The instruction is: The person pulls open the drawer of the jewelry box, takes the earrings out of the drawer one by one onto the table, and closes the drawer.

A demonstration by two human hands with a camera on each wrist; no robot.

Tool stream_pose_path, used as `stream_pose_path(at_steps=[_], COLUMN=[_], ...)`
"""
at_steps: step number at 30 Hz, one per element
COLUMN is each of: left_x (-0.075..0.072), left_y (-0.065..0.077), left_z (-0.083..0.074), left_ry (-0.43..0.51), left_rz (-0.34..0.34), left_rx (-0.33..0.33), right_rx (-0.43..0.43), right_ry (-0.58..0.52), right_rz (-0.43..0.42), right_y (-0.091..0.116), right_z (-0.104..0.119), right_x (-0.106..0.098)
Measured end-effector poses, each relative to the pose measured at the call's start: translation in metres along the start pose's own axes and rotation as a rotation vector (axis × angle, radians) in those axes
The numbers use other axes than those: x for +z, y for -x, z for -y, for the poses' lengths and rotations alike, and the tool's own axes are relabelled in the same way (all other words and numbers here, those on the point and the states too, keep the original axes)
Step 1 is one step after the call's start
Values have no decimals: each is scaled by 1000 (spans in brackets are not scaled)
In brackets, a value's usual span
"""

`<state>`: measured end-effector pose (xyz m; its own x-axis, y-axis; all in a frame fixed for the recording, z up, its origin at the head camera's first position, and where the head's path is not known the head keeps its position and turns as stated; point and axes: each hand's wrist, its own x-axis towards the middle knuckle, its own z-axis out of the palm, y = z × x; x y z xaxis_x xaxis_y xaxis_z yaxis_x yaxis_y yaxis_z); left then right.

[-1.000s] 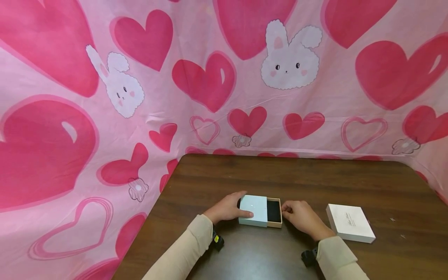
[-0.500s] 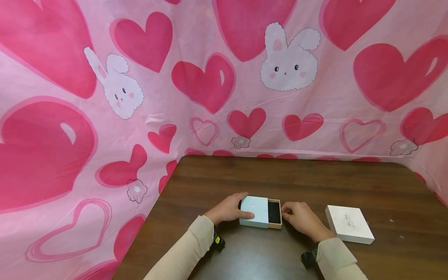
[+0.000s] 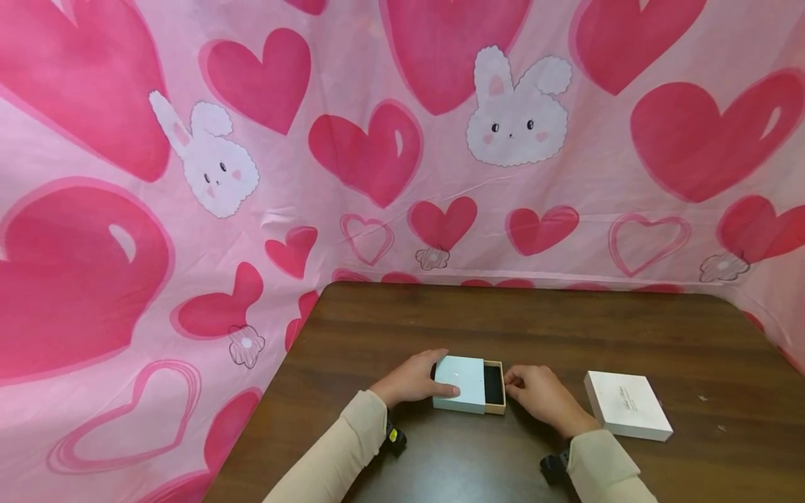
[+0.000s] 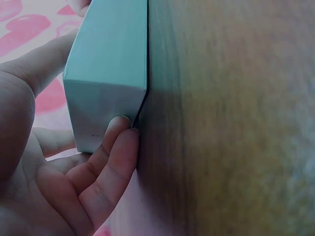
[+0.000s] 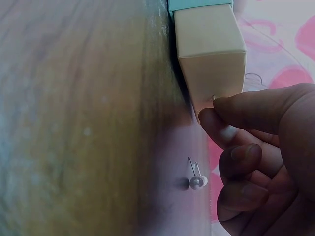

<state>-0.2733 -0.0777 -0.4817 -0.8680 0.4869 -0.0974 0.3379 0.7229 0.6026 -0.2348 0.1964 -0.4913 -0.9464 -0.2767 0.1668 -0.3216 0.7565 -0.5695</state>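
A pale blue sleeve (image 3: 461,382) of a small drawer box lies flat on the table. From its right end sticks a tan drawer (image 3: 495,411) with a black lining (image 3: 493,385). My left hand (image 3: 411,379) grips the sleeve, thumb at the near side and fingers around the left end. In the left wrist view, fingertips (image 4: 123,140) rest on the sleeve's end face. My right hand (image 3: 537,392) is at the drawer's end. Seen from the right wrist, its thumb and forefinger pinch a tiny pull tab (image 5: 213,98) on the end face; the other fingers are curled.
A white box (image 3: 627,404) with dark lettering stands to the right. Farther right lie small earrings, seen as tiny shapes (image 3: 703,397); the right wrist view shows white beads on thin pins (image 5: 197,183). A pink heart-print cloth (image 3: 377,154) hangs behind the brown table (image 3: 390,314).
My left hand and the sleeve have shifted slightly right over the drawer, so less of the black lining shows. My right hand stays at the drawer's end.
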Motion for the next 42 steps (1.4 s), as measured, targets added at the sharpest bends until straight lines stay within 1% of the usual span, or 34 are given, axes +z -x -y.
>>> stream_pose_path(at_steps=[7, 14, 20, 30, 37, 42], left_x=[2, 4, 5, 6, 6, 7], left_y=[-1, 0, -2, -1, -2, -3], left_z=[-2, -3, -3, -8, -10, -12], left_ry=[-16, -5, -12, -8, -9, -6], left_rz=[-7, -8, -15, -9, -9, -7], left_rx=[0, -8, -6, -16, -9, -5], right_rx=[4, 16, 10, 26, 14, 22], right_ry=[5, 5, 6, -1, 7, 6], right_rz=[6, 10, 2, 17, 10, 9], right_y=[1, 1, 0, 0, 0, 0], right_z=[0, 1, 1, 2, 2, 3], right_x=[1, 2, 3, 3, 3, 3])
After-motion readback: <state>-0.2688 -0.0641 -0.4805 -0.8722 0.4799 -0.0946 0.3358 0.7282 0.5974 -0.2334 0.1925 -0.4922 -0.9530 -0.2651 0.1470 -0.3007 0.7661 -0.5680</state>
